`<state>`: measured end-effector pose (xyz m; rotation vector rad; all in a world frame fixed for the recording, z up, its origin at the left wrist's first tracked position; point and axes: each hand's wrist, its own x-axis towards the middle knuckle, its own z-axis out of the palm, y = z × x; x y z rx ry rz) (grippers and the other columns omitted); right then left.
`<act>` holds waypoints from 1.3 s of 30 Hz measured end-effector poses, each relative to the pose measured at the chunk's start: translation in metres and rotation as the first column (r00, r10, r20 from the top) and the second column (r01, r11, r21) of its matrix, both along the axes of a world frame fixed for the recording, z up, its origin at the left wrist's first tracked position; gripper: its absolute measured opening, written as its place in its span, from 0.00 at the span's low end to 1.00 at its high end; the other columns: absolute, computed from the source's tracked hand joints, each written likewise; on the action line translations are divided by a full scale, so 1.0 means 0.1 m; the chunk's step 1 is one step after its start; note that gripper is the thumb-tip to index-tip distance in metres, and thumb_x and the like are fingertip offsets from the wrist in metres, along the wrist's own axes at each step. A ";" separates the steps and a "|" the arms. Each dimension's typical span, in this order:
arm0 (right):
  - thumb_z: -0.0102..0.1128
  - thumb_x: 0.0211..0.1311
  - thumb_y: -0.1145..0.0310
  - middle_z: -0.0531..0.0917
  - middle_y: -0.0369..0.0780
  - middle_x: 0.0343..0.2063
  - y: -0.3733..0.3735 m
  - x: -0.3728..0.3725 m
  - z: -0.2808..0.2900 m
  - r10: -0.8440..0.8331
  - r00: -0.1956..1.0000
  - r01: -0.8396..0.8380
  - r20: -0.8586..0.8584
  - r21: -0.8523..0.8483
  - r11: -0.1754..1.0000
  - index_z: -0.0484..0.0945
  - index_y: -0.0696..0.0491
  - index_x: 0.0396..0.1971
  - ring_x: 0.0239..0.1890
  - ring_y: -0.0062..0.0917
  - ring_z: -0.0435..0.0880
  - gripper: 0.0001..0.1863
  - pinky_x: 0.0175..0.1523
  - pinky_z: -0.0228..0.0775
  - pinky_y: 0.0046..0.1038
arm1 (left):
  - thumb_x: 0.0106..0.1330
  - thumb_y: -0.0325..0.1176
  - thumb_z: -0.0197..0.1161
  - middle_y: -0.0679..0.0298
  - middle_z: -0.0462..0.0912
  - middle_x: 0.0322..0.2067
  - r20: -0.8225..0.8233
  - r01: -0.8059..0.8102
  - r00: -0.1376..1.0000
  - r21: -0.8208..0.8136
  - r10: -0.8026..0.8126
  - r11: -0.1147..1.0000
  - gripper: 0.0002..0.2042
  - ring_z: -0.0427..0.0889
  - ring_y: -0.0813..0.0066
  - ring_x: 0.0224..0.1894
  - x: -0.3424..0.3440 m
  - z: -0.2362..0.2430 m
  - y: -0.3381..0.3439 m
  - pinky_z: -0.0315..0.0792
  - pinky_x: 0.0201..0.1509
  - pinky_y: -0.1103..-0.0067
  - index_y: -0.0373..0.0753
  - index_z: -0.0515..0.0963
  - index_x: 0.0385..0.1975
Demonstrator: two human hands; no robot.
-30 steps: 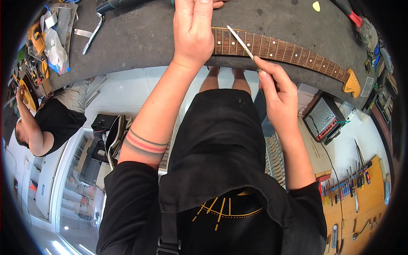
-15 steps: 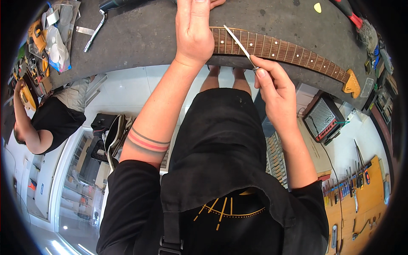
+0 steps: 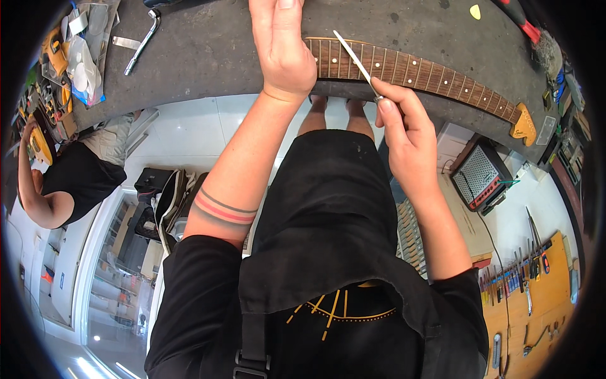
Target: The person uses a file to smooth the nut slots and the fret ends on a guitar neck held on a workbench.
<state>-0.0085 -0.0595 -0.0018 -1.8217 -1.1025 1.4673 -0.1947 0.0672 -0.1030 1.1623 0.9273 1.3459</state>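
A guitar neck (image 3: 429, 72) with a dark wood fretboard, pale dot inlays and a light wood headstock (image 3: 523, 126) lies along the bench's near edge. My left hand (image 3: 285, 60) is over its left end, thumb pointing away from me. The upper border of the picture cuts off that hand's fingertips, so whether it grips anything is hidden. In my right hand (image 3: 410, 129) is a slim metal file (image 3: 353, 55), pinched near its handle between thumb and fingers. Its narrow blade slants up and left above the frets; contact with them cannot be made out.
The dark bench (image 3: 208, 57) holds a socket wrench (image 3: 144, 43), a small metal plate (image 3: 126, 43), a yellow pick (image 3: 475, 11) and a red-handled brush (image 3: 527, 28). Tools and bags (image 3: 82, 69) crowd the left end. An amplifier (image 3: 481, 175) stands at right; another person (image 3: 76, 177) works at far left.
My left hand has shifted slightly left, uncovering a little more of the neck. The file and my right hand have moved slightly away from me. The wrench appears slightly shifted.
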 end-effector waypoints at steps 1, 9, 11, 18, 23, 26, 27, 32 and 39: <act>0.60 0.90 0.71 0.82 0.30 0.37 -0.02 0.00 0.03 -0.040 0.998 0.038 -0.041 -0.041 0.998 0.86 0.53 0.68 0.38 0.12 0.78 0.16 0.45 0.75 0.22 | 0.94 0.49 0.43 0.41 0.66 0.82 -0.054 0.019 0.998 -0.006 -0.019 1.000 0.32 0.68 0.52 0.84 -0.02 0.02 -0.04 0.55 0.91 0.60 0.31 0.54 0.85; 0.59 0.90 0.72 0.81 0.30 0.36 -0.07 -0.02 0.04 -0.088 0.991 0.079 -0.098 -0.089 0.993 0.86 0.53 0.68 0.37 0.12 0.77 0.16 0.44 0.72 0.20 | 0.69 0.28 0.75 0.62 0.88 0.44 -0.718 -0.033 0.667 0.239 0.199 0.970 0.12 0.81 0.62 0.48 -0.56 0.16 -0.49 0.71 0.58 0.65 0.40 0.88 0.51; 0.59 0.90 0.72 0.81 0.30 0.36 -0.06 -0.02 0.03 -0.080 0.992 0.071 -0.099 -0.091 0.993 0.86 0.54 0.68 0.37 0.12 0.77 0.16 0.44 0.72 0.20 | 0.68 0.37 0.79 0.69 0.85 0.36 -0.802 0.070 0.587 0.191 0.115 0.979 0.11 0.79 0.67 0.42 -0.61 0.20 -0.51 0.65 0.54 0.67 0.44 0.89 0.47; 0.70 0.79 0.74 0.85 0.38 0.36 0.33 -0.06 -0.12 0.219 0.877 -0.362 0.428 0.287 0.887 0.89 0.47 0.64 0.31 0.32 0.85 0.18 0.39 0.80 0.32 | 0.67 0.40 0.81 0.75 0.82 0.28 -0.784 0.093 0.591 0.299 0.189 0.950 0.08 0.77 0.70 0.37 -0.58 0.01 -0.49 0.61 0.52 0.67 0.45 0.90 0.37; 0.68 0.81 0.74 0.86 0.36 0.36 0.32 -0.12 -0.03 0.260 0.829 -0.436 0.495 0.284 0.854 0.89 0.48 0.64 0.33 0.29 0.87 0.16 0.40 0.80 0.30 | 0.70 0.39 0.80 0.72 0.85 0.30 -0.802 0.122 0.567 0.306 0.187 0.944 0.08 0.77 0.69 0.37 -0.60 0.06 -0.49 0.63 0.52 0.68 0.43 0.89 0.39; 0.65 0.84 0.74 0.88 0.36 0.38 0.11 -0.13 -0.04 0.089 0.981 -0.115 0.170 0.145 0.983 0.88 0.50 0.65 0.36 0.20 0.86 0.16 0.44 0.79 0.27 | 0.70 0.39 0.80 0.71 0.86 0.31 -0.803 0.117 0.561 0.316 0.200 0.941 0.08 0.78 0.69 0.37 -0.60 0.04 -0.50 0.63 0.52 0.68 0.43 0.89 0.39; 0.63 0.86 0.74 0.90 0.36 0.40 0.07 -0.10 0.04 0.061 0.996 -0.060 0.071 -0.010 0.998 0.87 0.52 0.66 0.39 0.16 0.84 0.16 0.47 0.78 0.26 | 0.70 0.39 0.80 0.71 0.87 0.32 -0.803 0.115 0.559 0.323 0.208 0.939 0.08 0.78 0.69 0.37 -0.60 0.04 -0.50 0.63 0.52 0.68 0.43 0.89 0.39; 0.64 0.84 0.74 0.89 0.38 0.38 0.09 -0.13 -0.14 0.061 0.995 -0.069 0.081 0.098 0.993 0.88 0.50 0.65 0.35 0.21 0.85 0.16 0.44 0.78 0.27 | 0.70 0.39 0.79 0.71 0.87 0.32 -0.806 0.120 0.555 0.321 0.204 0.939 0.08 0.78 0.68 0.37 -0.57 0.05 -0.50 0.63 0.52 0.68 0.43 0.89 0.39; 0.67 0.81 0.73 0.89 0.38 0.41 0.37 -0.21 -0.11 0.237 0.847 -0.408 0.476 0.298 0.863 0.89 0.47 0.62 0.32 0.32 0.87 0.15 0.40 0.82 0.31 | 0.67 0.39 0.79 0.74 0.83 0.29 -0.797 0.099 0.559 0.338 0.229 0.936 0.07 0.79 0.69 0.37 -0.57 0.00 -0.49 0.62 0.52 0.67 0.45 0.90 0.36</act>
